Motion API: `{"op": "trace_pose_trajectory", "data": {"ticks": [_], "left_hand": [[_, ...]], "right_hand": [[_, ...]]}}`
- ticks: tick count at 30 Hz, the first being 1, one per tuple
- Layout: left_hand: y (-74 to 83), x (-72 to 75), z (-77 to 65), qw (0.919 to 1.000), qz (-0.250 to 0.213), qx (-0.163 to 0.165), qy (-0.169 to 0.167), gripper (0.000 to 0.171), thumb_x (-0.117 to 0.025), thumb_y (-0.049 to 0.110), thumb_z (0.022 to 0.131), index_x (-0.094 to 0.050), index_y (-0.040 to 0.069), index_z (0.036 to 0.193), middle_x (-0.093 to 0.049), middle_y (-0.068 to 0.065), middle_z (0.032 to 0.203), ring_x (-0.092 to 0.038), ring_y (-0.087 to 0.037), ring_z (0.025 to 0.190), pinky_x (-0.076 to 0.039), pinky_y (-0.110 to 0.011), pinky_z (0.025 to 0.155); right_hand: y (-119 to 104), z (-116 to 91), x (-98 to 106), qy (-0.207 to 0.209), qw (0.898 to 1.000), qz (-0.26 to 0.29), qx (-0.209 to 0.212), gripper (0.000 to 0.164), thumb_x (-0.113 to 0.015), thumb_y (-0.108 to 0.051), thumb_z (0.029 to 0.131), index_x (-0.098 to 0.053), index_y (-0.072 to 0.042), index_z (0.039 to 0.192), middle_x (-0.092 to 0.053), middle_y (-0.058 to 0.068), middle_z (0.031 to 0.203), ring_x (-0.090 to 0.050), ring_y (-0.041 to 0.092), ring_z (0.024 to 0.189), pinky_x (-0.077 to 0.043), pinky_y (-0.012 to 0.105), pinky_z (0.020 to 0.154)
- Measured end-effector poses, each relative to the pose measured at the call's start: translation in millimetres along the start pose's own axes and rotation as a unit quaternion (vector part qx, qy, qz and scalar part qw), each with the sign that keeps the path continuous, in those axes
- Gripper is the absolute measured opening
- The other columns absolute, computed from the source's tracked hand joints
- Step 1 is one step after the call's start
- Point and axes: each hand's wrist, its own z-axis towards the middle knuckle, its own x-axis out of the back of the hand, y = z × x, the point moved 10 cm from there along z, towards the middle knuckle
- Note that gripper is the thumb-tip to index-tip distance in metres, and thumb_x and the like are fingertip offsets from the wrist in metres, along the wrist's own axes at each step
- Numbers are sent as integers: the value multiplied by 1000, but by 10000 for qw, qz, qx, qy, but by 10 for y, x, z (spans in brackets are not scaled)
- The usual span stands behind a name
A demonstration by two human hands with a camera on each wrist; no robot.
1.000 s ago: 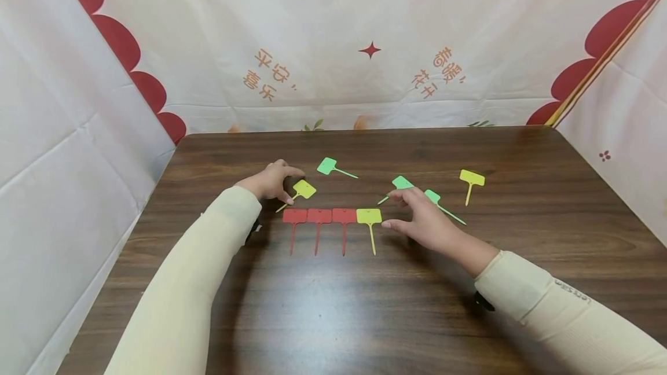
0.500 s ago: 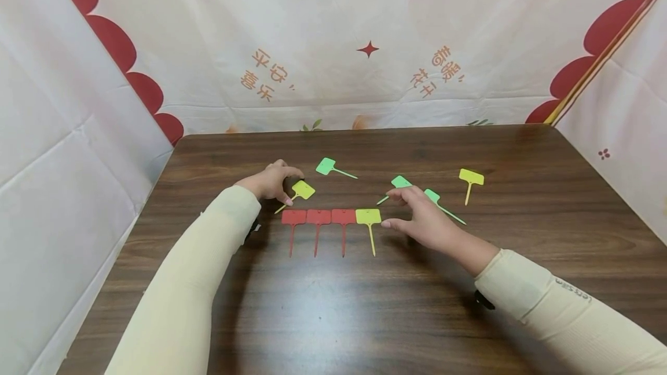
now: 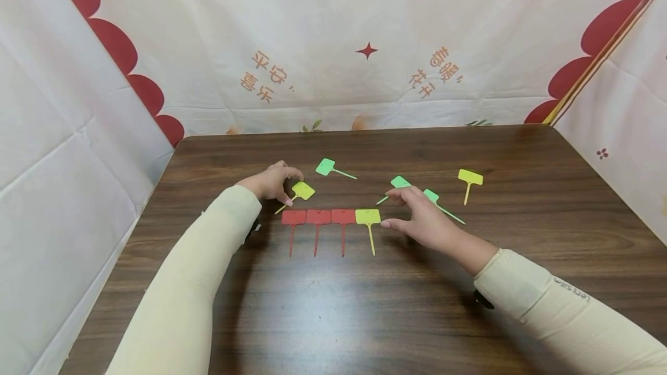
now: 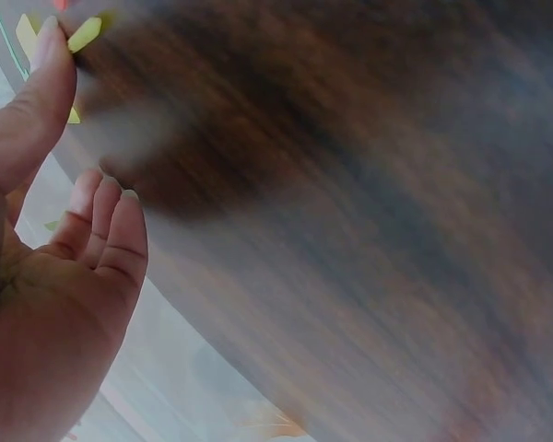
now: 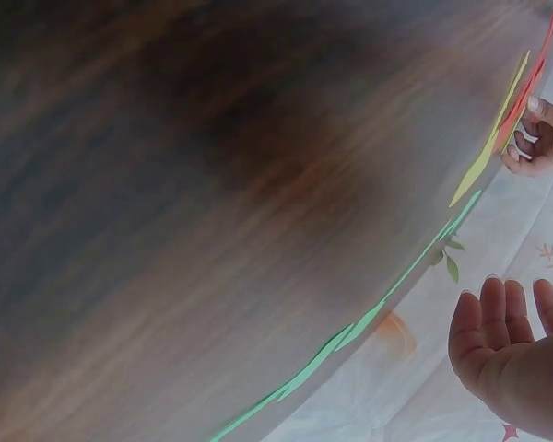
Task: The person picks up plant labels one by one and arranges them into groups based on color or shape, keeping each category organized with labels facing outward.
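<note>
My left hand (image 3: 268, 182) is by a tilted yellow plant label (image 3: 303, 190), its thumb at the stem and forefinger at the head's corner. In the left wrist view the thumb overlaps that label, while the other fingers stand apart from it. Three red plant labels (image 3: 319, 216) lie side by side, stems toward me, with another yellow plant label (image 3: 368, 216) at the right end of their row. Beside that yellow label is the thumb of my right hand (image 3: 424, 219). The right fingers are loosely bent with nothing between them. This hand partly covers a green plant label (image 3: 400, 182).
Behind the row lies a green label (image 3: 325, 166). Another green label (image 3: 431, 195) is just beyond my right hand, and a yellow label (image 3: 471, 177) lies farther right. All are on the brown wooden table (image 3: 333, 317). A printed cloth (image 3: 323, 28) hangs behind it.
The labels and both hands keep their places; only the head view shifts very slightly.
</note>
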Motion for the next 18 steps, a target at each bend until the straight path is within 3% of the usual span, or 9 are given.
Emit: {"op": "trace_pose_trajectory", "data": {"ticks": [18], "left_hand": [[-17,25,-20,9992,-235,-44,318,57,-81,7,77,-51,4,126,-44,-21,125,-42,-35,118,-40,-45,99]], "right_hand": [[4,-16,28,-8,9999,78,-123,58,-76,-19,85,-50,3,131,-49,20,125,-48,34,112,-41,51,94]]}}
